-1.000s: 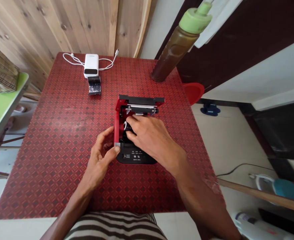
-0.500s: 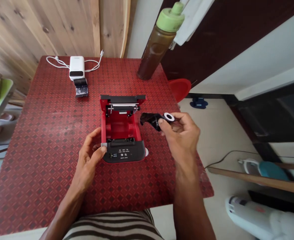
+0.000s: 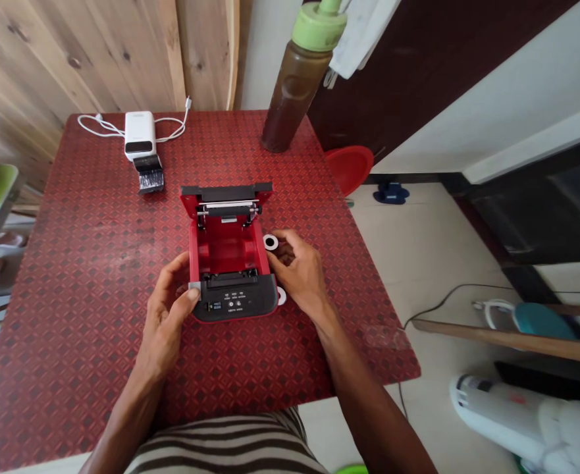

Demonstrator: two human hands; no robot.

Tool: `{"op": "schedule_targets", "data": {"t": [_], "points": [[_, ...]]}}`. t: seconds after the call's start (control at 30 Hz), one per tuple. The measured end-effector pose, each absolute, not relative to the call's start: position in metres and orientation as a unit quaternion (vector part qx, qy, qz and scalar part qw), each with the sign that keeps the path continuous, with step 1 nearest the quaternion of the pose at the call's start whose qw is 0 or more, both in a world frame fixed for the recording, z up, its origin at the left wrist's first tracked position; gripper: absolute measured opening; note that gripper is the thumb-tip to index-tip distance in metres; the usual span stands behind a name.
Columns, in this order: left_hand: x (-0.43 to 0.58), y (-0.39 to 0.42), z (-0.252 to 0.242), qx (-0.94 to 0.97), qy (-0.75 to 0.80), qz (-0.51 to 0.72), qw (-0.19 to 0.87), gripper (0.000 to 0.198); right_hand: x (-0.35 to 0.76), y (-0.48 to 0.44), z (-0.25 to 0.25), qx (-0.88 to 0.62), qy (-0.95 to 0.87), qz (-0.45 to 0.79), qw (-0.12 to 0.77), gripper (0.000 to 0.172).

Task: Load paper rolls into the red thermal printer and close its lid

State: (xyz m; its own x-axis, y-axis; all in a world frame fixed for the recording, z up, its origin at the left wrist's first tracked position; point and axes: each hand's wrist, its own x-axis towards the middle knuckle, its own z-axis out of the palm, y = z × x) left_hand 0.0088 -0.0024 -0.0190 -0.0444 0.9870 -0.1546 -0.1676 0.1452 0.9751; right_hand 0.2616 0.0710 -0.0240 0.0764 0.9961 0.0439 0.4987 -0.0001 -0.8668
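Note:
A small red-and-black label printer (image 3: 235, 293) sits on the table with its lid (image 3: 226, 193) raised and its red roll compartment bare. My left hand (image 3: 168, 299) grips the printer's left side, thumb on the grey front corner and fingers down its flank. Close against the printer's right side, my right hand (image 3: 299, 270) is closed around a roll (image 3: 270, 242) whose white core end faces up. Most of that roll is hidden by the hand and printer. Another white round end (image 3: 282, 296) shows beside the printer's front right corner, partly covered.
A white power bank (image 3: 140, 131) with a white cable lies at the back left, a crumpled black strip (image 3: 150, 178) before it. A tall brown bottle (image 3: 294, 85) with a green cap stands at the back right. The red patterned table (image 3: 359, 342) ends to the right.
My right hand has moved left and slightly down with the roll, from out over the table to the printer's right side. My left hand stays on the printer. The view has shifted slightly.

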Motion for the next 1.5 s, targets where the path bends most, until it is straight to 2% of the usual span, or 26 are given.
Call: {"op": "schedule_targets", "data": {"t": [0.1,0.27,0.33,0.43,0.53,0.6,0.73,0.8,0.9,1.03,1.1,1.2,1.27,1.37,1.5], "points": [[0.009,-0.002,-0.018,0.397,0.505,0.517,0.566,0.052,0.265,0.072,-0.022,-0.605,-0.615,0.345,0.37,0.033],[0.008,-0.002,-0.018,0.4,0.509,0.516,0.56,0.054,0.285,0.061,-0.018,-0.614,-0.615,0.343,0.356,0.057],[0.008,-0.002,-0.018,0.407,0.512,0.513,0.556,0.054,0.298,0.046,-0.013,-0.631,-0.609,0.331,0.348,0.053],[0.008,-0.003,-0.019,0.411,0.512,0.511,0.555,0.054,0.311,0.015,-0.007,-0.625,-0.615,0.357,0.321,0.035],[0.008,-0.002,-0.02,0.41,0.508,0.515,0.556,0.054,0.305,-0.009,-0.008,-0.603,-0.628,0.393,0.296,0.041],[0.008,-0.002,-0.021,0.411,0.509,0.517,0.552,0.054,0.293,-0.016,-0.012,-0.609,-0.633,0.373,0.299,0.044],[0.007,-0.002,-0.022,0.412,0.512,0.522,0.544,0.053,0.273,-0.016,-0.023,-0.621,-0.64,0.317,0.323,0.021],[0.007,-0.002,-0.023,0.414,0.512,0.52,0.544,0.053,0.273,-0.017,-0.023,-0.617,-0.636,0.32,0.336,0.016],[0.007,-0.002,-0.022,0.42,0.51,0.516,0.545,0.054,0.288,-0.021,-0.01,-0.624,-0.594,0.351,0.367,0.022],[0.008,-0.002,-0.021,0.421,0.509,0.514,0.547,0.054,0.313,-0.026,0.036,-0.601,-0.579,0.41,0.368,0.024],[0.008,-0.002,-0.019,0.423,0.511,0.513,0.545,0.054,0.319,-0.02,0.065,-0.55,-0.615,0.448,0.344,0.026],[0.01,-0.001,-0.016,0.425,0.514,0.509,0.543,0.055,0.31,0.001,0.096,-0.472,-0.677,0.503,0.257,0.03],[0.011,-0.001,-0.013,0.423,0.516,0.508,0.545,0.056,0.293,0.021,0.103,-0.477,-0.722,0.453,0.213,0.034],[0.012,0.0,-0.009,0.417,0.52,0.505,0.548,0.057,0.259,0.048,0.097,-0.482,-0.797,0.313,0.185,0.025],[0.012,0.0,-0.006,0.421,0.522,0.501,0.547,0.058,0.222,0.067,0.088,-0.484,-0.846,0.208,0.082,0.015]]}}
